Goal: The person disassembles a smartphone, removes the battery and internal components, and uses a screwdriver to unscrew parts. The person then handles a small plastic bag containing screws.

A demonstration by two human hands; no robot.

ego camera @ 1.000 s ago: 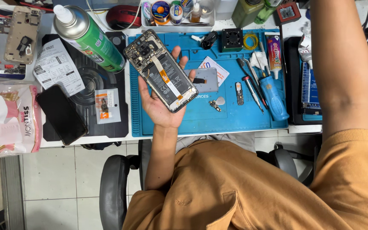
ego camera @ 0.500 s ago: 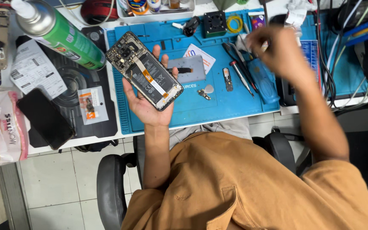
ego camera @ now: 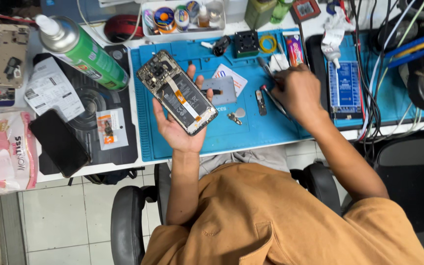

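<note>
In the head view, the opened phone (ego camera: 177, 92) lies back-off in the person's left hand (ego camera: 176, 128), held up over the near-left part of the blue work mat (ego camera: 231, 137). Its battery and bare circuit board face the camera. It looks light and stiff, but fragile where the board and thin ribbon cable are exposed, and its smooth frame is likely slippery. The safest hold is by the long edges of the frame, away from the exposed parts. That is roughly how the left hand takes it: palm under the phone, fingers curled up along one long edge and the thumb along the other, a half-closed cradling grip.

The right hand (ego camera: 298, 91) rests on the mat's right-hand part, fingers bunched and closed around the thin tools (ego camera: 271, 95) lying there; which single tool it pinches cannot be told. Between the two hands, on the mat, lie a grey square plate (ego camera: 222, 90), a small card (ego camera: 232, 76) and a few small metal parts (ego camera: 236, 115). Left of the mat stand a green spray can (ego camera: 87, 51) and a black phone (ego camera: 59, 142) lying flat.
</note>
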